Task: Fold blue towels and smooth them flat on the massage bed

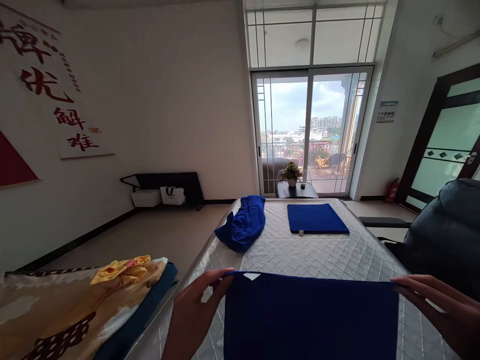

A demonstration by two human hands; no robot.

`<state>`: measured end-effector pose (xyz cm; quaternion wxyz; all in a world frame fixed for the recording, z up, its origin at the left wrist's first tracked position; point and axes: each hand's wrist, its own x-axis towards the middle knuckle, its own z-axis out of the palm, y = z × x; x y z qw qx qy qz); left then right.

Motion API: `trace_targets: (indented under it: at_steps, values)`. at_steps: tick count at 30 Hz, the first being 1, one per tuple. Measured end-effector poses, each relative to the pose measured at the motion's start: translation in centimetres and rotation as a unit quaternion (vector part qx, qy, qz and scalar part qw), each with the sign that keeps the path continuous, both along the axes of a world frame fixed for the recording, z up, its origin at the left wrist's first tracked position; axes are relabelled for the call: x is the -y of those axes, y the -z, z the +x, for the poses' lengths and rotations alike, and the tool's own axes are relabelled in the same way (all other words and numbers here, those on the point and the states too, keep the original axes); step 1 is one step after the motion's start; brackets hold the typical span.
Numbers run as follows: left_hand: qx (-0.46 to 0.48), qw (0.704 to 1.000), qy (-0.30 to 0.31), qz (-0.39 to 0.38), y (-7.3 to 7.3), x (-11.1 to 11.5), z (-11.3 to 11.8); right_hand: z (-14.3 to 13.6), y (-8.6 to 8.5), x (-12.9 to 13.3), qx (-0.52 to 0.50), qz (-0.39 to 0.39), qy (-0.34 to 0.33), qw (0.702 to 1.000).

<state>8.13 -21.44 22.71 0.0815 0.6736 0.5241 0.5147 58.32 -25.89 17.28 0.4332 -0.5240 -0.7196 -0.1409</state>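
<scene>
A dark blue towel (pixel 311 320) is stretched between both hands, its top edge nearly straight and its lower part cut off by the frame. My left hand (pixel 198 310) pinches the upper left corner, close to a white label (pixel 251 276). At the upper right corner, my right hand (pixel 438 305) grips the cloth between thumb and fingers. Beyond it, a crumpled pile of blue cloth (pixel 245 222) lies on the left of the table. Farther right, a folded blue towel (pixel 317 218) rests flat with a small tag at its near edge.
A silvery quilted cover (pixel 270 252) spreads over the table. Patterned bedding with a yellow cloth (pixel 122 270) sits at the lower left. A black armchair (pixel 442 230) stands close on the right. Behind the table, a small stand holds a potted plant (pixel 291 173) before the glass doors.
</scene>
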Motion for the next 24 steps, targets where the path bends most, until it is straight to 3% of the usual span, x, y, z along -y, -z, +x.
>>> trace_targets:
  at_steps: [5,9,13,15,17,19,22,24]
  values:
    - [0.013,0.997,0.057,-0.058,-1.0,-6.0,1.0,-0.7,-3.9,-5.0,0.002,-0.103,-0.072,0.992]
    - [0.005,0.999,0.045,-0.017,-1.9,-9.9,2.2,-0.9,-6.2,-9.2,0.0,-0.123,-0.064,0.99]
    - [0.041,0.999,0.017,0.018,-3.1,-10.8,3.1,-1.4,-8.3,-10.5,-0.011,-0.059,-0.024,0.998]
    - [0.081,0.996,0.021,-0.006,-2.8,-10.2,3.2,-1.7,-8.1,-9.9,-0.024,-0.042,-0.014,0.999]
    - [0.115,0.992,0.031,-0.038,-1.2,-9.2,2.9,-1.8,-6.2,-8.9,-0.04,-0.051,-0.018,0.998]
    - [0.137,0.986,0.049,-0.081,1.8,-7.8,2.6,-2.0,-2.5,-7.8,-0.067,-0.077,-0.034,0.994]
    - [0.146,0.967,0.105,-0.181,8.2,-5.7,2.4,-2.6,5.1,-6.4,-0.123,-0.149,-0.06,0.979]
    - [0.128,0.952,0.099,-0.259,12.4,-4.5,2.6,-3.2,10.1,-5.6,-0.153,-0.21,-0.07,0.963]
